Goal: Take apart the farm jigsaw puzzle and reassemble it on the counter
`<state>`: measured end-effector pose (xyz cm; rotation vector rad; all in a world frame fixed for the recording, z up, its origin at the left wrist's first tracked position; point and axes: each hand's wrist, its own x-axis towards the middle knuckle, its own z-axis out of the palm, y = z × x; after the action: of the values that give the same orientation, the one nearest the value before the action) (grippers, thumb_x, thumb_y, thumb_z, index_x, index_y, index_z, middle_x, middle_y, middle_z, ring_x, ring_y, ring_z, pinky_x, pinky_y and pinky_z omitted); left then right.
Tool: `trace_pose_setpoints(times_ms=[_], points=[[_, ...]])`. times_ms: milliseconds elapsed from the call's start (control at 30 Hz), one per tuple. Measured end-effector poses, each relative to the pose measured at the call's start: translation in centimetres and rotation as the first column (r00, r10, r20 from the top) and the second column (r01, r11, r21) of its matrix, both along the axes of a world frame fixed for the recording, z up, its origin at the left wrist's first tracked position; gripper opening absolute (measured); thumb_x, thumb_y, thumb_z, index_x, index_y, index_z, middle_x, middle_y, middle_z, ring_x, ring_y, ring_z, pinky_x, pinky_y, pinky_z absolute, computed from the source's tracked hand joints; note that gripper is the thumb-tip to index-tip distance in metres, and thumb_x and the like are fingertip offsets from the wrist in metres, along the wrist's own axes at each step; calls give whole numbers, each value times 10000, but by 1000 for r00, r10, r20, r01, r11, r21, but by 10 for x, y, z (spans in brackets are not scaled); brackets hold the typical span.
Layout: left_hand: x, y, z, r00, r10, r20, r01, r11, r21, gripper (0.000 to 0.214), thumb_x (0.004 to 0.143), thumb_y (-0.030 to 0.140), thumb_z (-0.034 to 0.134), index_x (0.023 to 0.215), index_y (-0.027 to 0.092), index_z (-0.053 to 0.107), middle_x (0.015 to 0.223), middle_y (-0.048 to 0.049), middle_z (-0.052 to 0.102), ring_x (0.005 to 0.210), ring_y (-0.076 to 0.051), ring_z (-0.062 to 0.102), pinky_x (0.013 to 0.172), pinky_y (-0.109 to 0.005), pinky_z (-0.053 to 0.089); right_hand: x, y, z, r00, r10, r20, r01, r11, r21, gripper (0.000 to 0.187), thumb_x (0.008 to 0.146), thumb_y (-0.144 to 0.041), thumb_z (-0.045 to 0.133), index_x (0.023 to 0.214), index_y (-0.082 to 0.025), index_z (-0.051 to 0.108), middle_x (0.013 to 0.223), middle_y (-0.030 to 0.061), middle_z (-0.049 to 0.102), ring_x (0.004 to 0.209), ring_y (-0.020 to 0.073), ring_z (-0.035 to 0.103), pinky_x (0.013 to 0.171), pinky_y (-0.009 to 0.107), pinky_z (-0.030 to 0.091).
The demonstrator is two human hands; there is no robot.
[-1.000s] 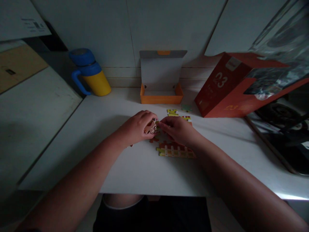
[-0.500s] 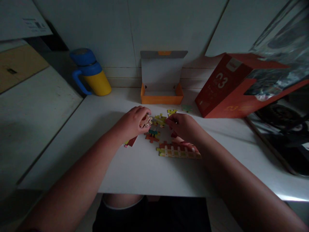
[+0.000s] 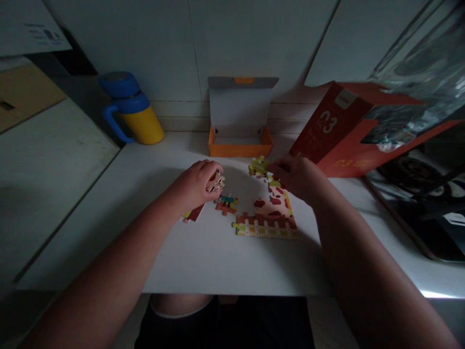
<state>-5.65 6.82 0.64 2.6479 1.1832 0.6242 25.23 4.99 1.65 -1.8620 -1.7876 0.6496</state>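
My left hand is closed around a small stack of jigsaw puzzle pieces, held just above the table. My right hand is pinched at the right edge of a yellow-green puzzle piece; its fingertips partly hide the contact. Below it lies a joined section of puzzle with a brown-spotted pink pattern and a white fence along the bottom. A loose brown and teal piece rests to its left. Under my left hand, a dark red piece is partly covered.
An opened orange box stands at the back against the wall. To its right leans a large red box with clear plastic. A blue and yellow jug is at the back left, and a black stove at the right.
My right hand has moved right and slightly away from me, and the yellow-green piece has shifted the same way. The spotted section is now uncovered. My left hand keeps its stack.
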Motion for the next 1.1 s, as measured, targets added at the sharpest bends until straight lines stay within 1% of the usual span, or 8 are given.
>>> trace_pose_setpoints(times_ms=[100,200,300,533,633,800,1000,1100], points=[[0,0,-1,1000,-6,-14,6,1000,-7,398,829,192,801,1159,213,579,1173,-82,688,1114,-276,642,995,-403,515,31,8,-2,994,-83,71,80,996,38,322,973,-428,606,783,-187,703,560,19,620,456,127,509,491,278,328],[-1,2,-3,1000,-6,-22,6,1000,-19,400,829,192,794,1163,217,574,1174,-84,683,1115,-278,640,992,-408,513,45,13,-5,994,-68,81,73,995,-69,302,968,-380,600,754,-184,683,567,25,615,467,128,505,486,277,337],[-1,3,-5,1000,-8,-23,7,1000,-29,402,830,203,794,1164,222,571,1180,-86,679,1125,-280,637,996,-411,510,41,13,-6,996,-13,92,28,986,-164,296,970,-364,590,744,-189,665,563,17,606,464,123,490,483,272,335],[-2,5,-9,1000,-11,-28,10,999,-39,395,841,240,791,1168,227,569,1163,-83,679,1100,-277,635,982,-415,509,11,11,-13,965,241,101,-210,945,-253,401,985,-403,549,663,-190,659,575,22,639,492,120,488,511,284,319],[-2,6,-9,999,-15,-28,14,999,-43,385,844,245,781,1169,234,573,1166,-75,678,1102,-276,635,984,-410,504,6,11,-16,953,264,149,-223,943,-245,422,988,-412,551,644,-191,655,569,23,646,492,122,488,522,293,322],[-2,5,-9,999,-9,-44,6,998,-56,385,840,258,794,1154,232,574,1160,-72,674,1088,-270,634,968,-393,496,9,12,-14,949,224,221,-172,958,-231,371,989,-393,570,739,-180,742,658,49,721,536,134,540,554,298,337],[-2,4,-7,998,-3,-58,-1,998,-68,368,848,257,776,1150,234,567,1165,-72,675,1089,-269,630,965,-405,495,18,12,-9,910,35,413,-20,999,-42,317,992,-315,529,949,-167,807,835,114,784,721,199,664,622,297,367],[-1,3,-7,999,-10,-49,6,998,-68,365,851,255,773,1149,237,562,1163,-73,674,1091,-269,628,970,-410,498,17,12,-11,911,36,411,-40,999,2,328,1002,-321,518,1047,-181,811,922,126,803,784,224,696,656,299,394]])
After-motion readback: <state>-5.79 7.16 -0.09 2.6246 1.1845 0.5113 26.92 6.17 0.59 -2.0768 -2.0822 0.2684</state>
